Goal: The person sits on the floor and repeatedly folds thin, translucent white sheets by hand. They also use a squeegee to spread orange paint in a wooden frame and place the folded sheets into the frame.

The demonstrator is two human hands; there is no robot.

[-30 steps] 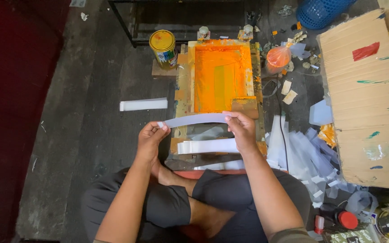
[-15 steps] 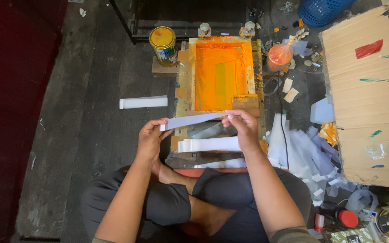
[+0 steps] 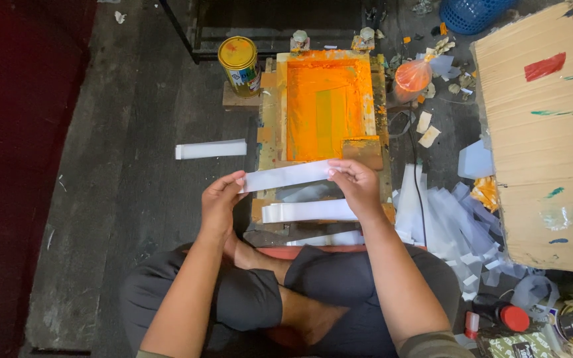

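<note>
White paper strip point(image 3: 286, 176) hangs stretched between both hands just above the near edge of the orange-stained printing frame point(image 3: 326, 106). Left hand point(image 3: 222, 202) pinches its left end, right hand point(image 3: 356, 185) pinches its right end. Another strip point(image 3: 310, 211) lies below them. Bare floor point(image 3: 127, 166) opens leftward; cut strips point(image 3: 452, 219) and a cardboard stack point(image 3: 545, 132) crowd the right.

Smooth matt paper strip point(image 3: 286, 176); rough wood frame point(image 3: 268, 126) (paint-stained); corrugated cardboard point(image 3: 545, 146).
</note>
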